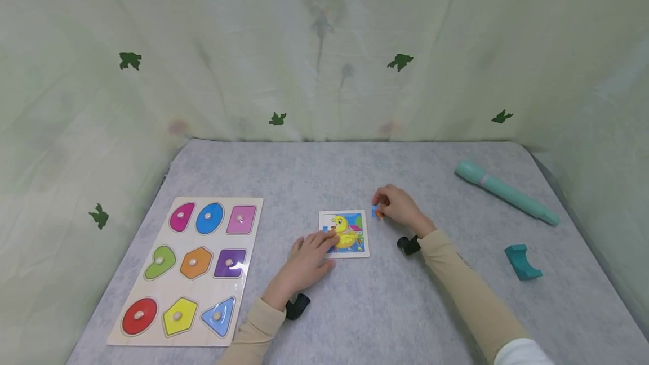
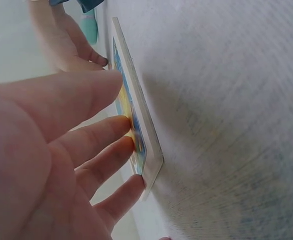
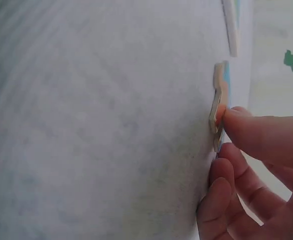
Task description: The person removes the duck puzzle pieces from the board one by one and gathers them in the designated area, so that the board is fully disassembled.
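Right hand (image 1: 399, 207): grip nearly closed, pinching a small blue-and-orange wooden puzzle piece (image 1: 375, 212) by the grey tabletop (image 1: 385, 308), just right of the square, pale-framed duck puzzle (image 1: 351, 235). Left hand (image 1: 306, 258): fingers extended, tips touching the puzzle.

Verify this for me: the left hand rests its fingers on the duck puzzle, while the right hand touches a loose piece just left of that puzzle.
Wrong side: the head view shows the loose piece just right of the duck puzzle. The left hand does rest its fingers on the puzzle, and the right hand touches the piece.
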The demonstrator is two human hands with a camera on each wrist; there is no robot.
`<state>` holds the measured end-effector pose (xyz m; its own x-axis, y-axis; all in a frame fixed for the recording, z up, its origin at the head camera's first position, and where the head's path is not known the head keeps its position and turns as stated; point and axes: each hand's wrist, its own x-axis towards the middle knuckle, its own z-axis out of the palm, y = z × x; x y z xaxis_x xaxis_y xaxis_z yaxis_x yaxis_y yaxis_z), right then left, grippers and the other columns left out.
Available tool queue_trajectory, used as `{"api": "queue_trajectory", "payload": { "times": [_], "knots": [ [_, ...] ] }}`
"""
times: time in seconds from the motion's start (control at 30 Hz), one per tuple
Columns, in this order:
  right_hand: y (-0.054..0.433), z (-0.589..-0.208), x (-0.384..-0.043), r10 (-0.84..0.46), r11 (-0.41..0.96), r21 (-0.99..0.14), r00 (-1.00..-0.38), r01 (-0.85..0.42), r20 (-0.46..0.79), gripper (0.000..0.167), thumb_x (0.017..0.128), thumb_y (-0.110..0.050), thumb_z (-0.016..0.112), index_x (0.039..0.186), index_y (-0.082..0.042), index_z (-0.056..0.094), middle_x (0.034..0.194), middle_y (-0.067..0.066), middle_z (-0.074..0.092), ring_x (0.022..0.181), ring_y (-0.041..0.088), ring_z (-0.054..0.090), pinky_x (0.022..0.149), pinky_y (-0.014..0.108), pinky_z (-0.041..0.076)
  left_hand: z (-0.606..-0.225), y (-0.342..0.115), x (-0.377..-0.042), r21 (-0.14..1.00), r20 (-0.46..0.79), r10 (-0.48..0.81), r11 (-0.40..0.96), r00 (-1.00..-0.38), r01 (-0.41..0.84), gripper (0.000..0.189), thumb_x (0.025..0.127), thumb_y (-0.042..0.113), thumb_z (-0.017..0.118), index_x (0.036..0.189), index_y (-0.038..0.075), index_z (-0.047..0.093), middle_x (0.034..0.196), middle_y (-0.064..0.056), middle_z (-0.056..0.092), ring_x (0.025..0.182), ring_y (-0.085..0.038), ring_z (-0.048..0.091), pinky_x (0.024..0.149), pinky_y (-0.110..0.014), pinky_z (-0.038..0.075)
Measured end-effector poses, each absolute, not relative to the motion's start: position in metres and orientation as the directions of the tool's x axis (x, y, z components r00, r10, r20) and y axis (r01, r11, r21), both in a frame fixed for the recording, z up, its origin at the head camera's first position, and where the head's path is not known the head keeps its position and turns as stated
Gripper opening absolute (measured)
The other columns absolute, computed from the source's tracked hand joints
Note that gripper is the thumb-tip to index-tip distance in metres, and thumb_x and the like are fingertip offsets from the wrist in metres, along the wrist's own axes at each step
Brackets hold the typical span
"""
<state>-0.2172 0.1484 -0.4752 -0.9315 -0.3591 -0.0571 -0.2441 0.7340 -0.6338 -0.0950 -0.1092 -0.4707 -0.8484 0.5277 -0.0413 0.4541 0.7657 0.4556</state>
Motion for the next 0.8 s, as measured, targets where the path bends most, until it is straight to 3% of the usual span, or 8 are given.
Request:
{"api": "queue_trajectory", "payload": {
  "times": [0.17,0.37,0.57,0.8],
  "knots": [
    [0.141,-0.473,-0.215,-0.39,0.619,-0.743,-0.921,-0.257,-0.006,0.01,0.087,0.003,0.062,0.093,-0.004,0.066,0.088,0.007,0.056,0.079,0.021,0.051,0.067,0.033,0.045,-0.471,-0.107,-0.097,0.441,-0.023,0.531,0.766,-0.847,0.468,0.047,0.095,0.022,0.061,0.138,0.009,0.05,0.144,-0.011,0.04,0.132,-0.032,0.033,0.101,-0.063,0.023],
    [0.12,-0.466,-0.208,-0.561,0.495,-0.782,-0.826,-0.379,0.044,0.02,0.085,0.006,0.061,0.102,-0.001,0.068,0.096,0.007,0.063,0.084,0.021,0.055,0.072,0.032,0.046,-0.472,-0.106,-0.099,0.449,-0.013,0.551,0.749,-0.834,0.488,0.047,0.095,0.023,0.061,0.139,0.013,0.051,0.146,-0.01,0.037,0.131,-0.034,0.03,0.1,-0.062,0.022],
    [0.099,-0.471,-0.209,-0.63,0.508,-0.755,-0.777,-0.414,0.002,0.025,0.085,0.006,0.06,0.106,-0.004,0.069,0.099,0.004,0.062,0.086,0.017,0.055,0.076,0.031,0.046,-0.472,-0.107,-0.101,0.436,-0.017,0.578,0.738,-0.816,0.514,0.045,0.096,0.024,0.058,0.139,0.014,0.051,0.148,-0.007,0.037,0.134,-0.032,0.03,0.099,-0.067,0.021],
    [0.085,-0.472,-0.208,-0.634,0.57,-0.71,-0.771,-0.414,-0.059,0.025,0.085,0.002,0.063,0.106,-0.009,0.071,0.099,0.002,0.055,0.091,0.018,0.053,0.08,0.032,0.045,-0.471,-0.109,-0.101,0.443,-0.02,0.597,0.724,-0.802,0.529,0.045,0.096,0.021,0.059,0.139,0.011,0.051,0.148,-0.009,0.037,0.136,-0.036,0.029,0.099,-0.071,0.019]
  ]
}}
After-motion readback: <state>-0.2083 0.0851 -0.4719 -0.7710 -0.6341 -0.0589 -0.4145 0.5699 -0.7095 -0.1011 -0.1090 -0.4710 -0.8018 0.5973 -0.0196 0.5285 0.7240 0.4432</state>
